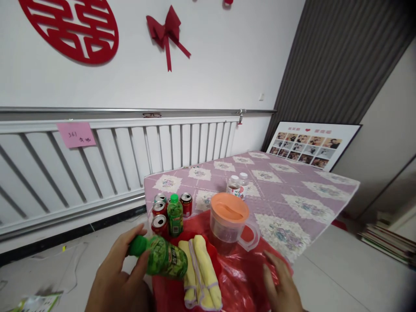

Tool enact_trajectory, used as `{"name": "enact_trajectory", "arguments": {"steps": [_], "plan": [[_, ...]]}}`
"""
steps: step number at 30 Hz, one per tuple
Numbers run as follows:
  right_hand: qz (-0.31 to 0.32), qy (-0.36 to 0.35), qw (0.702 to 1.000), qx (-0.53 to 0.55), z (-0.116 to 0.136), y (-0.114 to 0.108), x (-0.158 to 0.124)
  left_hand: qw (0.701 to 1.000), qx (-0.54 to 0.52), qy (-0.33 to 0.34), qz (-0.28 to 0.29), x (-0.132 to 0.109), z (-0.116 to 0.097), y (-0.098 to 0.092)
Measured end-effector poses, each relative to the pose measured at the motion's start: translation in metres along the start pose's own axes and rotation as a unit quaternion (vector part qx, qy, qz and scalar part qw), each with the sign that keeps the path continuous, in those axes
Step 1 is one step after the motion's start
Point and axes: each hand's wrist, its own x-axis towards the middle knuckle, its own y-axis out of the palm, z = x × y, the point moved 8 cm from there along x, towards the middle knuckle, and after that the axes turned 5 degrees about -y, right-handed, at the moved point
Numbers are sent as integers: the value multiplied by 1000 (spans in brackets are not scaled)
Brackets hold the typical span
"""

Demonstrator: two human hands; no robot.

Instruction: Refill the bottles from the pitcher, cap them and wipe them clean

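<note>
My left hand (121,275) grips a green drink bottle (167,258) near its cap; the bottle lies on its side in the air, its base over a folded yellow towel (201,275). My right hand (281,284) rests at the red plastic sheet (240,281), fingers apart and holding nothing. Between the hands and farther back stands a clear pitcher (224,236) with an orange lid (229,208) and its handle to the right. Left of the pitcher, a second green bottle (175,219) stands upright among several open drink cans (159,224).
Two small clear bottles with white caps (233,184) stand behind the pitcher on the table with a purple floral cloth (224,166). A white radiator (130,151) runs along the wall at the left. A photo board (312,145) leans at the table's far right.
</note>
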Motion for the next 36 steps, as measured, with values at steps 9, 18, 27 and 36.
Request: {"name": "enact_trajectory", "arguments": {"steps": [9, 18, 27, 36], "plan": [[286, -40, 957, 21, 185, 74, -7, 999, 7, -21, -44, -23, 36, -14], [389, 5, 921, -32, 208, 108, -5, 998, 14, 17, -59, -33, 48, -17], [280, -6, 947, 154, 190, 55, 6, 998, -12, -47, -41, -34, 47, -6], [216, 165, 923, 272, 82, -13, -25, 998, -61, -14, 2, -17, -24, 36]]}}
